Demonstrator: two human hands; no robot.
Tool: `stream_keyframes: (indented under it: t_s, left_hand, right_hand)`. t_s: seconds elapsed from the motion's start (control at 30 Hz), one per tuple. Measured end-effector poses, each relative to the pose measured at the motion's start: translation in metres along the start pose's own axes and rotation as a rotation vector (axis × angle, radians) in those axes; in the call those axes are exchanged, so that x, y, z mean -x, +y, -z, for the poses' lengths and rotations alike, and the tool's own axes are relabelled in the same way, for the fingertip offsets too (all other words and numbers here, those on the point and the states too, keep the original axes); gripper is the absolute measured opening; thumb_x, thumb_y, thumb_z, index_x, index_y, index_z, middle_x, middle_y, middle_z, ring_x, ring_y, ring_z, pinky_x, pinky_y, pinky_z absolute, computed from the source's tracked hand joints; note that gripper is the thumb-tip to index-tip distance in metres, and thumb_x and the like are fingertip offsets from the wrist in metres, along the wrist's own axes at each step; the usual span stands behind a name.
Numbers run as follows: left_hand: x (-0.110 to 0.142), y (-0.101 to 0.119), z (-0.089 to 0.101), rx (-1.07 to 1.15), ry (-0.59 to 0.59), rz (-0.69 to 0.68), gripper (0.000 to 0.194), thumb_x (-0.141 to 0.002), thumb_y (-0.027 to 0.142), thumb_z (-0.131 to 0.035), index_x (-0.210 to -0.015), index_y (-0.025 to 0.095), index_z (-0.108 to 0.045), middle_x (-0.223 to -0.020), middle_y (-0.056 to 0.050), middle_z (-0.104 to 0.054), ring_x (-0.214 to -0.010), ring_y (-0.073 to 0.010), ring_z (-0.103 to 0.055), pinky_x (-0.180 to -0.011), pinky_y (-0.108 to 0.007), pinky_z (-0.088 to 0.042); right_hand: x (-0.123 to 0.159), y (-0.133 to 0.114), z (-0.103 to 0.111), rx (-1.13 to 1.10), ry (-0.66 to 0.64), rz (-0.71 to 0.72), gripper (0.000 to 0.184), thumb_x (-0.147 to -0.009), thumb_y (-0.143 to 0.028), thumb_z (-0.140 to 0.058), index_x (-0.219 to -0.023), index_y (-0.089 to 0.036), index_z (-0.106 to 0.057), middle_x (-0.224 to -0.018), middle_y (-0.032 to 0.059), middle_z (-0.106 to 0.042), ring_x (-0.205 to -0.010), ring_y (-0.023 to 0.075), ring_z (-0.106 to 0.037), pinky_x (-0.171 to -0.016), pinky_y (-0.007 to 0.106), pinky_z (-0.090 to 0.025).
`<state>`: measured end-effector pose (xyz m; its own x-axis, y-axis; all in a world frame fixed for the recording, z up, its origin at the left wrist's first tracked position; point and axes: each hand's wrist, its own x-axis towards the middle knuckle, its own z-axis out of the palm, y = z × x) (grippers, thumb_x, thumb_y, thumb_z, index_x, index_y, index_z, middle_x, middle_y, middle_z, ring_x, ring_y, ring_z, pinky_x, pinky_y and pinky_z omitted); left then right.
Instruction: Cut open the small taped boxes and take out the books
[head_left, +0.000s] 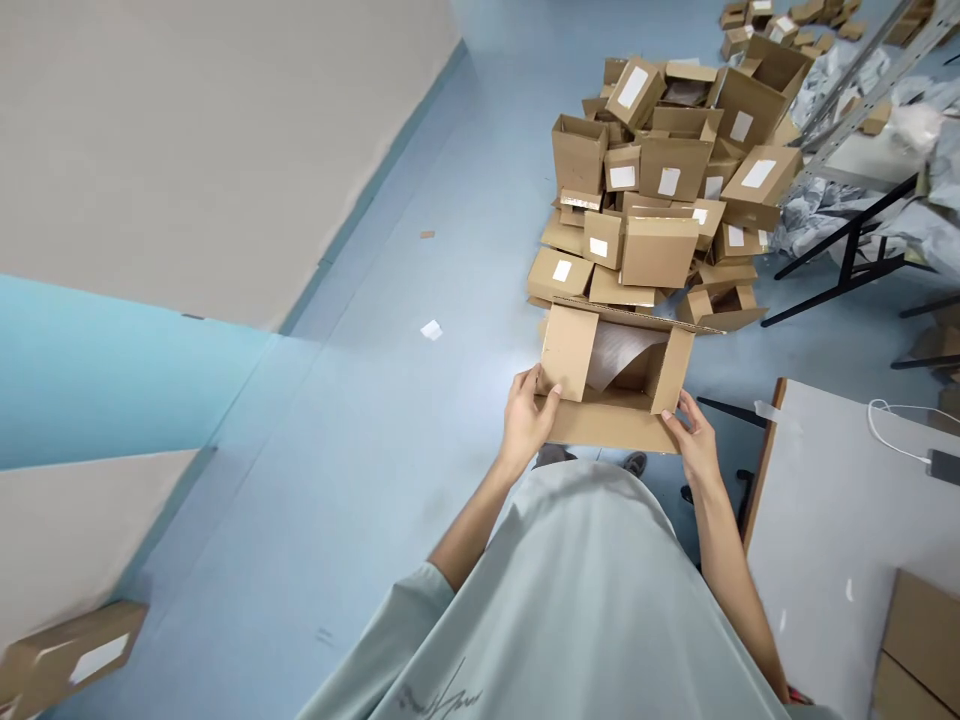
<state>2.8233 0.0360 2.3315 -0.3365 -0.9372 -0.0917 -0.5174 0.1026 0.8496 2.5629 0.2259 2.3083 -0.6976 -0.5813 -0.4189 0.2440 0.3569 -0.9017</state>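
Observation:
I hold an open cardboard box (611, 420) in front of my body, above the blue floor. My left hand (527, 415) grips its left end, thumb by the raised left flap (568, 350). My right hand (695, 438) grips the right end below the right flap (673, 368). Both hands are closed on the box. Inside the box lies a grey wrapped item (619, 350), partly hidden by the flaps.
A heap of cardboard boxes with white labels (660, 190) lies on the floor ahead. A black metal frame (847, 250) stands at right. A white table (840, 540) with a cable and flat cardboard sits at lower right. One labelled box (71, 655) lies at lower left.

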Motion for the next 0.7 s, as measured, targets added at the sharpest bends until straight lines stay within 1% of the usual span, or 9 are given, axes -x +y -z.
stream_keyframes:
  t_s: [0.1, 0.2, 0.27, 0.33, 0.4, 0.5, 0.6, 0.7]
  left_hand:
    - [-0.007, -0.043, 0.058, 0.008, 0.019, 0.025, 0.053, -0.109, 0.044, -0.064, -0.159, 0.025, -0.063, -0.148, -0.016, -0.066, -0.145, -0.0324, -0.065, -0.127, -0.048, -0.053]
    - [-0.017, -0.083, 0.114, 0.008, 0.054, 0.067, 0.052, -0.11, 0.045, -0.063, -0.16, 0.029, -0.063, -0.15, -0.014, -0.066, -0.146, -0.0328, -0.064, -0.127, -0.049, -0.054]
    - [-0.03, -0.107, 0.145, 0.013, 0.075, 0.091, 0.054, -0.109, 0.046, -0.064, -0.16, 0.029, -0.063, -0.15, -0.015, -0.066, -0.147, -0.034, -0.063, -0.128, -0.051, -0.053]
    - [-0.05, -0.129, 0.171, 0.026, 0.078, 0.109, 0.056, -0.108, 0.047, -0.064, -0.159, 0.026, -0.063, -0.15, -0.016, -0.066, -0.148, -0.0353, -0.062, -0.129, -0.052, -0.052]
    - [-0.08, -0.148, 0.189, 0.032, 0.058, 0.119, 0.056, -0.107, 0.047, -0.065, -0.159, 0.025, -0.063, -0.15, -0.016, -0.066, -0.148, -0.0359, -0.062, -0.129, -0.053, -0.052]
    - [-0.139, -0.172, 0.205, 0.027, 0.007, 0.098, 0.055, -0.106, 0.048, -0.065, -0.158, 0.027, -0.064, -0.149, -0.015, -0.066, -0.147, -0.0355, -0.063, -0.129, -0.053, -0.053]
    - [-0.209, -0.191, 0.212, 0.044, -0.047, 0.051, 0.056, -0.105, 0.047, -0.066, -0.157, 0.025, -0.064, -0.149, -0.016, -0.067, -0.146, -0.0353, -0.064, -0.129, -0.054, -0.053]
    - [-0.285, -0.208, 0.219, 0.057, -0.103, 0.043, 0.056, -0.102, 0.044, -0.067, -0.154, 0.023, -0.064, -0.15, -0.018, -0.067, -0.145, -0.0356, -0.065, -0.129, -0.055, -0.052]
  right_hand:
    - [0.008, 0.004, -0.072, 0.029, -0.019, -0.034, 0.097, -0.071, -0.067, -0.1, -0.156, -0.029, -0.074, -0.163, 0.0147, -0.071, -0.138, 0.0393, -0.075, -0.116, 0.057, -0.064]
    - [0.015, 0.009, -0.145, 0.053, -0.048, -0.066, 0.096, -0.07, -0.067, -0.101, -0.154, -0.028, -0.075, -0.16, 0.0154, -0.073, -0.148, 0.0407, -0.069, -0.12, 0.059, -0.06]
    - [0.017, 0.012, -0.192, 0.074, -0.046, -0.077, 0.097, -0.068, -0.069, -0.101, -0.153, -0.027, -0.076, -0.159, 0.0164, -0.074, -0.15, 0.0412, -0.068, -0.122, 0.06, -0.058]
    - [0.015, 0.014, -0.234, 0.092, -0.031, -0.069, 0.097, -0.069, -0.069, -0.099, -0.152, -0.026, -0.076, -0.158, 0.0164, -0.075, -0.15, 0.0406, -0.068, -0.124, 0.06, -0.057]
    - [0.007, 0.015, -0.269, 0.099, -0.01, -0.062, 0.095, -0.07, -0.068, -0.098, -0.153, -0.026, -0.076, -0.156, 0.0158, -0.076, -0.15, 0.0395, -0.068, -0.124, 0.059, -0.056]
    - [-0.015, 0.013, -0.312, 0.082, 0.04, -0.074, 0.096, -0.07, -0.066, -0.098, -0.155, -0.026, -0.075, -0.156, 0.0166, -0.076, -0.152, 0.0398, -0.067, -0.125, 0.061, -0.055]
    - [-0.048, 0.008, -0.351, 0.04, 0.12, -0.058, 0.095, -0.069, -0.069, -0.098, -0.151, -0.025, -0.078, -0.157, 0.0179, -0.075, -0.157, 0.0419, -0.063, -0.126, 0.064, -0.054]
    - [-0.092, -0.001, -0.398, 0.006, 0.192, -0.051, 0.09, -0.068, -0.072, -0.096, -0.145, -0.026, -0.081, -0.156, 0.0172, -0.076, -0.162, 0.0422, -0.057, -0.13, 0.065, -0.05]
